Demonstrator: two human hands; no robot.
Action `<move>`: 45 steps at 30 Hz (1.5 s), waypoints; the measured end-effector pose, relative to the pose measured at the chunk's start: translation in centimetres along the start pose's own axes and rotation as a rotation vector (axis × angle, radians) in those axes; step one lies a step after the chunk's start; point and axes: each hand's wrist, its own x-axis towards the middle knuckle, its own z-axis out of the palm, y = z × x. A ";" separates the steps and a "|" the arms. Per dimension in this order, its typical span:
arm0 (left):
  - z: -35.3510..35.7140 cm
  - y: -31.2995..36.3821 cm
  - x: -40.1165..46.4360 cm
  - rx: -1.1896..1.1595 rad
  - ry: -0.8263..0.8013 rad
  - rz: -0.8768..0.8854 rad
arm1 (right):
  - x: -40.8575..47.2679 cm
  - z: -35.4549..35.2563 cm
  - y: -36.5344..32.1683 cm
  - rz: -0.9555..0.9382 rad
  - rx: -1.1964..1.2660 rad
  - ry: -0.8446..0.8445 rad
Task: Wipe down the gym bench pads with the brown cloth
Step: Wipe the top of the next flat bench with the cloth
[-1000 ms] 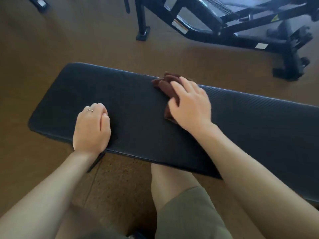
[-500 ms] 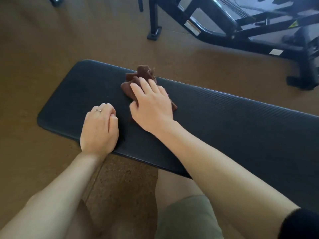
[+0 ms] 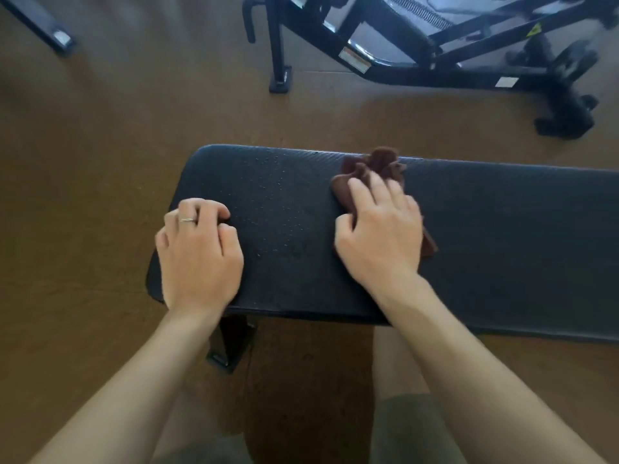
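A long black bench pad (image 3: 502, 249) runs across the view, with small droplets on its left part. The brown cloth (image 3: 382, 162) lies bunched on the pad near its far edge. My right hand (image 3: 382, 236) presses down on the cloth with fingers spread over it, and the cloth pokes out ahead of the fingertips and to the right of the palm. My left hand (image 3: 197, 252) rests on the pad's left end with fingers curled under, holding nothing.
Brown floor surrounds the bench. A black exercise machine frame (image 3: 418, 61) stands beyond the pad at the upper right. A bench foot (image 3: 227, 346) shows under the near edge. Another dark bar (image 3: 43, 25) lies at the upper left. My knee is below the pad.
My right hand slid the cloth left until it was beside my left hand, then back to the right. My left hand stayed on the pad's left end.
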 end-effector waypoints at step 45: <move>-0.7 -1.3 0.1 -0.146 -0.102 0.013 | -11.8 0.5 -3.1 0.034 -0.048 0.274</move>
